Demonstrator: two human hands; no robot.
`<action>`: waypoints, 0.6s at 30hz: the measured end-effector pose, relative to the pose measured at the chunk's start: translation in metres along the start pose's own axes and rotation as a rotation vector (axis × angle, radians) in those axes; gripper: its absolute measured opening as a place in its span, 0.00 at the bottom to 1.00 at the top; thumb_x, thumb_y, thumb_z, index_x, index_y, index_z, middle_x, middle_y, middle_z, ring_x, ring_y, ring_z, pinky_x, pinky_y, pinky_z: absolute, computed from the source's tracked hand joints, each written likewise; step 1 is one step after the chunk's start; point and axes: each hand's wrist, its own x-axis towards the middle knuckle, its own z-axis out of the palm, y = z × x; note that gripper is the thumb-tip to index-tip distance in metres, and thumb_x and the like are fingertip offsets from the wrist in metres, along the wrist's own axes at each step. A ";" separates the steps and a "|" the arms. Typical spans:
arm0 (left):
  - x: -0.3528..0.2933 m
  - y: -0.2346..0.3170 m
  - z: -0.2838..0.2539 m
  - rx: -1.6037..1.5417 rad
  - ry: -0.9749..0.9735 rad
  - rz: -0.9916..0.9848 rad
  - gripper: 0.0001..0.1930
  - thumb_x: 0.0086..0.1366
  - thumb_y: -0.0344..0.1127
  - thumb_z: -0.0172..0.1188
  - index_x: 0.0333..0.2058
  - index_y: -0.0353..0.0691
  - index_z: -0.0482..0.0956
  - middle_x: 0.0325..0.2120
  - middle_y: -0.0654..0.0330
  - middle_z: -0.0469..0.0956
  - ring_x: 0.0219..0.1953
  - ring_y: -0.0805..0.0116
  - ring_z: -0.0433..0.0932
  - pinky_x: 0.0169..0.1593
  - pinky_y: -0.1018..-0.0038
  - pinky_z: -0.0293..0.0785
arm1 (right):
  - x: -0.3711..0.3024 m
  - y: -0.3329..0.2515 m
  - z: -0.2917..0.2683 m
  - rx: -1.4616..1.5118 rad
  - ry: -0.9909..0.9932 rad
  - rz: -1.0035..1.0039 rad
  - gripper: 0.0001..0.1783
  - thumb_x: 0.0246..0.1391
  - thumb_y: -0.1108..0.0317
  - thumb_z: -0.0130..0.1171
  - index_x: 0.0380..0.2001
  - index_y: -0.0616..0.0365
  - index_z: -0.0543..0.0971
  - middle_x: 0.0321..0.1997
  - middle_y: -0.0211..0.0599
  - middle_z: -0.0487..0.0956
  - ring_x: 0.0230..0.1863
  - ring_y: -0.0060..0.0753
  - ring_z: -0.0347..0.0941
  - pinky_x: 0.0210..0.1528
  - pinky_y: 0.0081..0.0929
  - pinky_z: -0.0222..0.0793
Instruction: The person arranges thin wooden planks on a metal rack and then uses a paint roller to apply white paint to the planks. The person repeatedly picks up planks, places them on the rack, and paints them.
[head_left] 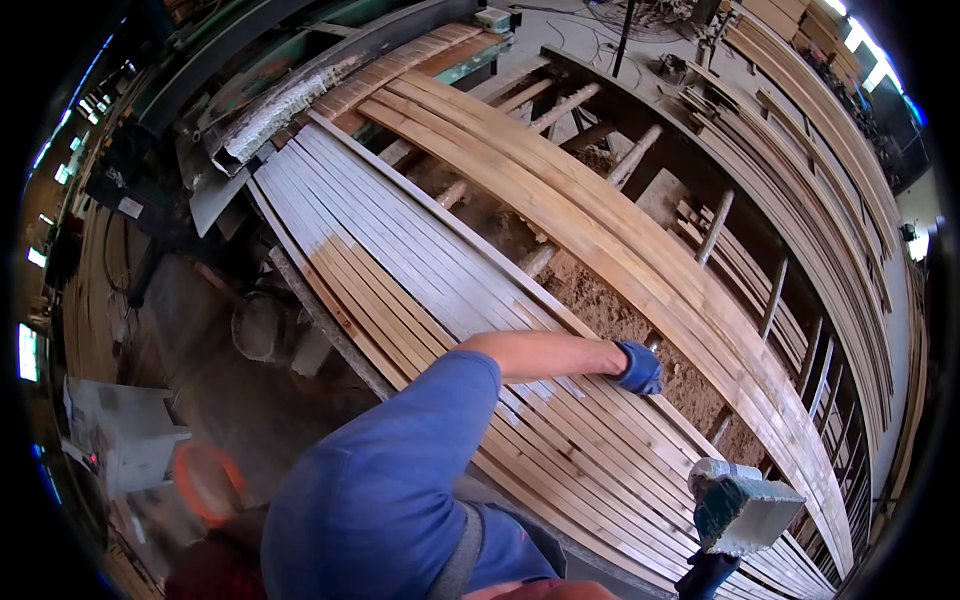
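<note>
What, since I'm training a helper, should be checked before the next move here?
1. Right hand holding the white-smeared teal tool: ok.
2. Left hand apart from that tool: ok, it is farther up, at the edge of the slats.
3. Both hands gloved: ok, blue gloves.
4. Slats white all over: not ok, several show bare wood.
5. White coating dry: cannot tell.

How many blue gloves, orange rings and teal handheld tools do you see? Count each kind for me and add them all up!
Blue gloves: 2, one on the left hand, one on the right hand
Orange ring: 1
Teal handheld applicator: 1
Total: 4
</note>
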 end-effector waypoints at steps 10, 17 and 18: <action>0.074 0.089 0.039 0.399 0.061 0.069 0.16 0.61 0.40 0.55 0.42 0.42 0.87 0.41 0.52 0.86 0.43 0.53 0.85 0.41 0.51 0.79 | 0.031 -0.007 0.001 -0.026 0.040 -0.013 0.19 0.56 0.67 0.59 0.50 0.60 0.72 0.34 0.36 0.78 0.23 0.28 0.72 0.20 0.25 0.70; -0.100 0.083 0.022 0.119 0.765 0.274 0.12 0.58 0.45 0.58 0.23 0.44 0.79 0.20 0.57 0.79 0.25 0.56 0.80 0.30 0.56 0.74 | 0.047 -0.048 0.054 0.072 -0.006 -0.094 0.26 0.56 0.70 0.56 0.59 0.57 0.68 0.40 0.37 0.76 0.26 0.29 0.72 0.19 0.25 0.71; -0.133 0.083 0.024 0.106 0.701 0.211 0.12 0.62 0.47 0.58 0.30 0.45 0.76 0.23 0.60 0.76 0.29 0.57 0.78 0.38 0.58 0.73 | 0.052 -0.059 0.066 0.067 -0.155 -0.085 0.22 0.53 0.69 0.60 0.52 0.58 0.73 0.37 0.36 0.78 0.27 0.27 0.74 0.21 0.24 0.69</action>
